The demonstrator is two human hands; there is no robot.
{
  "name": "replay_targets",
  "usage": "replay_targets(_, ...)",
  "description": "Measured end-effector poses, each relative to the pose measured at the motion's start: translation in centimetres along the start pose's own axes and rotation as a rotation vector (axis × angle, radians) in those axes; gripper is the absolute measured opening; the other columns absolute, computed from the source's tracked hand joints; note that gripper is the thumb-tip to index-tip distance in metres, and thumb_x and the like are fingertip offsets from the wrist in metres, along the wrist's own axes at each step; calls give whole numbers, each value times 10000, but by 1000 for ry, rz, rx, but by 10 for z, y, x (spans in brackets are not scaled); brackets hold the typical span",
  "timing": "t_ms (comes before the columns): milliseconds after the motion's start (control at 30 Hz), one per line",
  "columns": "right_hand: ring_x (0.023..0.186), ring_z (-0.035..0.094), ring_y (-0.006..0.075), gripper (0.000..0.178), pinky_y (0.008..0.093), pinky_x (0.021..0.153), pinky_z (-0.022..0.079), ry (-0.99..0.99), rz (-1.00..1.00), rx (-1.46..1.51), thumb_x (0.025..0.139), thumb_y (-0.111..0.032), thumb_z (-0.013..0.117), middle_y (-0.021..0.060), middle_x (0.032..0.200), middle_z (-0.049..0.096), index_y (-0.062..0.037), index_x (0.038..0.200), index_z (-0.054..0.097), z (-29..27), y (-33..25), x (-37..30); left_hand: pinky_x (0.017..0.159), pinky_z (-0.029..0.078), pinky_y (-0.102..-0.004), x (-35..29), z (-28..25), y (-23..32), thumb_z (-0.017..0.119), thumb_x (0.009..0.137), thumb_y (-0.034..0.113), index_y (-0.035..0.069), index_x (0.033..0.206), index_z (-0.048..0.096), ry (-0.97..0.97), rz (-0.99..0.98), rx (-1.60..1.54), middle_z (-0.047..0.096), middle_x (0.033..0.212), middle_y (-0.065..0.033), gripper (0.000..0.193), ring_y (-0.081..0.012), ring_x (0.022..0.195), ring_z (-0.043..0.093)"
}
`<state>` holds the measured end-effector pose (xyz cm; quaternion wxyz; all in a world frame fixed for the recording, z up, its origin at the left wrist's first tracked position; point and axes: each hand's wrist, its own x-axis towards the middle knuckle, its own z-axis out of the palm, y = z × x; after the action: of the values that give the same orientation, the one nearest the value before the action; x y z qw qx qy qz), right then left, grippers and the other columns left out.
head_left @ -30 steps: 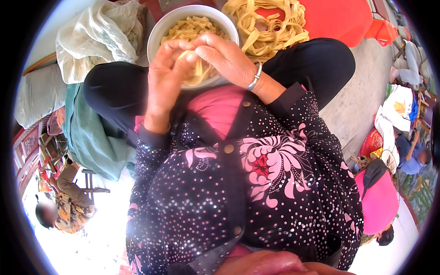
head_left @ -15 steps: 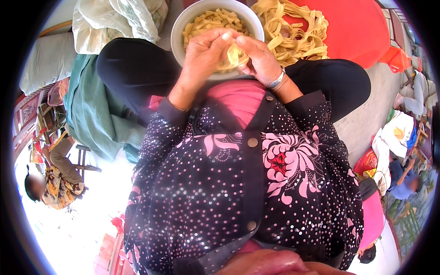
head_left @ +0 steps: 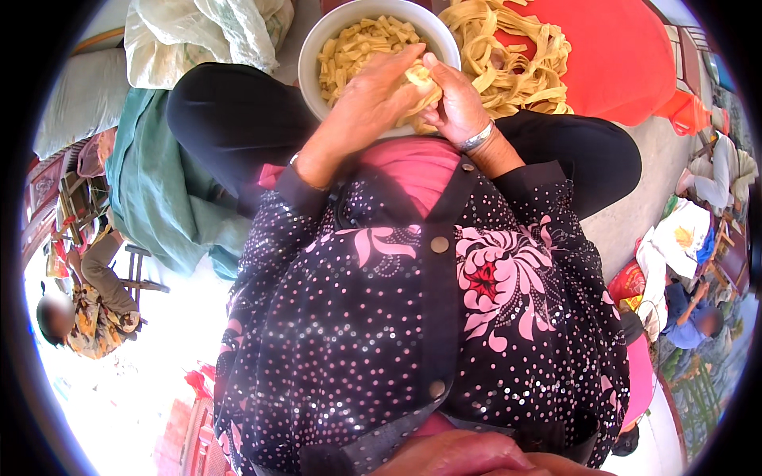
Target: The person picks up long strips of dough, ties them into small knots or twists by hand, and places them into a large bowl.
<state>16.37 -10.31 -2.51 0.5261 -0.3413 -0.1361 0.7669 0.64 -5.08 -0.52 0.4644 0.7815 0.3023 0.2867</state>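
your right hand (head_left: pixel 458 101) holds coil (head_left: pixel 420 76) over near side of bowl (head_left: pixel 307 73) | your left hand (head_left: pixel 367 97) touches coil, can't tell if gripping | looks done: pieces (head_left: pixel 367 41) heaped in bowl | looks remaining: coil, strips (head_left: pixel 552 57) piled loose beside bowl

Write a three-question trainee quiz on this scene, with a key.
1. True or false: the white bowl is empty.
2. On which side of the bowl, from the seated person's view, do the long yellow strips lie? A) left B) right
3. Fill in: the left hand and right hand meet around a looped yellow ____.

Key: 1. False; it holds short yellow pieces. 2. B. 3. Strip.
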Motion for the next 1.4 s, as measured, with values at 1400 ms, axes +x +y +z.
replay_targets(1400,595,450,45,224,206,548,388,179,-325,-1066,912,-242,589,-20,653,520,-20,887,597,-37,-22,-34,605,503,-281,17,-13,2,408,944,504,-32,1168,539,146,-560,-1076,576,898,-98,596,-95,579,456)
